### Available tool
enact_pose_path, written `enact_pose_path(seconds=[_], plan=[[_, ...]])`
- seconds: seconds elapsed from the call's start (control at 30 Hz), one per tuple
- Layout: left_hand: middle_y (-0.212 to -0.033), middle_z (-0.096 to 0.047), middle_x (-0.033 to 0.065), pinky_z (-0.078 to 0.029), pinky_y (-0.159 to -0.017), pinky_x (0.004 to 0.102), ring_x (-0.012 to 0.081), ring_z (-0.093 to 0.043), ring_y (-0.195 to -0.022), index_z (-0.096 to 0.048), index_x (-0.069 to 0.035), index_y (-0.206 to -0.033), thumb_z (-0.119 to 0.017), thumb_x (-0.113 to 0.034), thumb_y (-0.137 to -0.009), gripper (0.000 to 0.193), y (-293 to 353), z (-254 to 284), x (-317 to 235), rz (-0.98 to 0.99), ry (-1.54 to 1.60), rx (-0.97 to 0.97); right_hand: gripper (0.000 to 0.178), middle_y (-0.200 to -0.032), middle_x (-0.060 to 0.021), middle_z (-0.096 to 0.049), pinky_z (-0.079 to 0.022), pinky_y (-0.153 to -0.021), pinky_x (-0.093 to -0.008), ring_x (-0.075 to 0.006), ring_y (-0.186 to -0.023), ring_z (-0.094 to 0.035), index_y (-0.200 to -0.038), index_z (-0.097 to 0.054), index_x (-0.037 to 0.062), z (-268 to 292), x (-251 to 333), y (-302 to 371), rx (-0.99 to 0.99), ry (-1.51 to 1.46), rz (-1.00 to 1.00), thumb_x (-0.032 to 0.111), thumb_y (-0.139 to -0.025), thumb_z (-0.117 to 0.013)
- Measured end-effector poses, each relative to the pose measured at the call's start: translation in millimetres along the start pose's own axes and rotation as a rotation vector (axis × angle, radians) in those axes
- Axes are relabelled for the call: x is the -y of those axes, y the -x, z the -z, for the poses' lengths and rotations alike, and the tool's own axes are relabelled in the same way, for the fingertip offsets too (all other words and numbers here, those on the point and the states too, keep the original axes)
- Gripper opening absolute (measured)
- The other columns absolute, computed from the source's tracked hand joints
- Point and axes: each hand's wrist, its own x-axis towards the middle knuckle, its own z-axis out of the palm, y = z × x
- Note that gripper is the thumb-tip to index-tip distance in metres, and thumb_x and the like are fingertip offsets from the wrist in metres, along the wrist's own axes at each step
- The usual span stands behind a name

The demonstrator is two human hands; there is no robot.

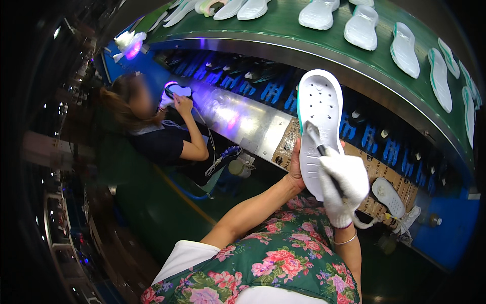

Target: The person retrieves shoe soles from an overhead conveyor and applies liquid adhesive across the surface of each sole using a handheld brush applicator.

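A white shoe sole (322, 99) with small holes near its far end and a teal edge stands tilted up in front of me. My bare left hand (296, 164) is wrapped round its left side from behind, most fingers hidden by it. In my right hand (348, 180), which wears a white knitted glove, is a brush (315, 134) with a dark handle and a metal-looking head. The brush's tip lies over the middle of the sole's face, seemingly touching it.
Several white soles (405, 50) lie on a green conveyor belt (283, 30). Below runs a blue rack (273, 91) with shoe parts. Another white sole (388, 196) rests on cardboard (367, 164). At left, a co-worker (167, 131) handles a shoe under purple light.
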Motion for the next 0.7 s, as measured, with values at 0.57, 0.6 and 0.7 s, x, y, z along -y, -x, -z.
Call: enact_pose_path(seconds=[0.57,0.6,0.7], plan=[[-0.132,-0.055,0.0205,-0.054,-0.086,0.0632,0.0474,-0.06,-0.11,-0.041,-0.004,-0.141,-0.051,-0.092,-0.067,0.116,-7,8,-33,-0.039,0.192,0.069,0.024,-0.085,-0.0086,-0.072,-0.053,-0.072,-0.0321,-0.0242,-0.076,-0.068,-0.092,-0.075,0.0083,-7,-13,6,0.191,-0.339,-0.042,0.001,-0.069,-0.08],[-0.135,-0.053,0.0154,-0.053,-0.087,0.0649,0.0469,-0.058,-0.114,-0.04,-0.005,-0.142,-0.051,-0.091,-0.068,0.114,-10,18,-34,-0.013,0.16,0.15,0.024,-0.085,-0.0087,-0.072,-0.053,-0.071,-0.0316,-0.0233,-0.075,-0.068,-0.092,-0.075,0.0075,-1,-16,10,0.143,-0.18,-0.034,0.001,-0.069,-0.08],[-0.124,-0.057,0.0262,-0.054,-0.085,0.062,0.0464,-0.062,-0.106,-0.041,-0.004,-0.141,-0.053,-0.094,-0.063,0.12,-11,12,-38,0.088,0.141,0.289,0.026,-0.089,-0.0099,-0.072,-0.053,-0.07,-0.0331,-0.0257,-0.076,-0.068,-0.094,-0.074,0.0076,-4,-11,11,0.182,-0.095,0.12,-0.003,-0.071,-0.077]])
